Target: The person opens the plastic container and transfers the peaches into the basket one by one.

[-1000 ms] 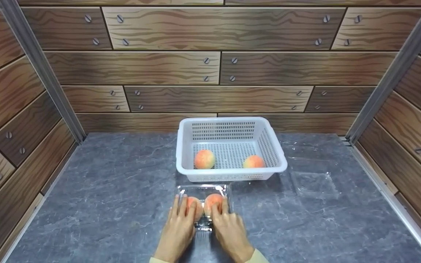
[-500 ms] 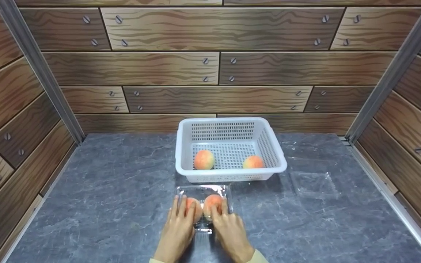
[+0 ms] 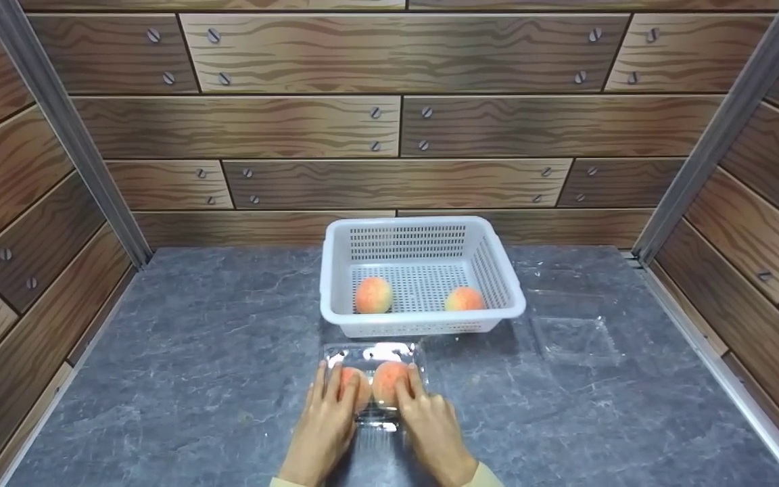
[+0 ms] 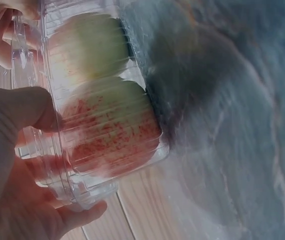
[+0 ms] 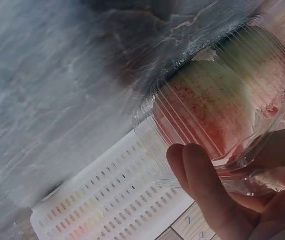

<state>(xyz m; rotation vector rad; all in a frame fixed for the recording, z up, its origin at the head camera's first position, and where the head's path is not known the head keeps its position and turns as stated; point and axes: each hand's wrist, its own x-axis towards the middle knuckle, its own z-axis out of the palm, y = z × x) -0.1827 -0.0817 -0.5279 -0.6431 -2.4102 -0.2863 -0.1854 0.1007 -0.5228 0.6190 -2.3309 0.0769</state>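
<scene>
A clear plastic clamshell box (image 3: 374,352) with two peaches inside, a left peach (image 3: 362,391) and a right peach (image 3: 387,384), sits on the grey table near the front. My left hand (image 3: 325,412) holds its left side, fingers spread over the top; in the left wrist view the thumb (image 4: 35,107) presses the rim. My right hand (image 3: 430,423) grips the right side, with fingertips (image 5: 197,160) against the ribbed wall in the right wrist view. The lid lies over the peaches under my fingers.
Behind the box stands a white slotted basket (image 3: 423,317) holding a left peach (image 3: 374,295) and a right peach (image 3: 464,299). Another clear plastic container (image 3: 579,338) lies on the table at right. Wood-patterned walls (image 3: 389,128) enclose the back and sides.
My right hand has shifted slightly right along the box, its index finger moving toward the right edge. The left hand stays in about the same place. The head view has turned slightly.
</scene>
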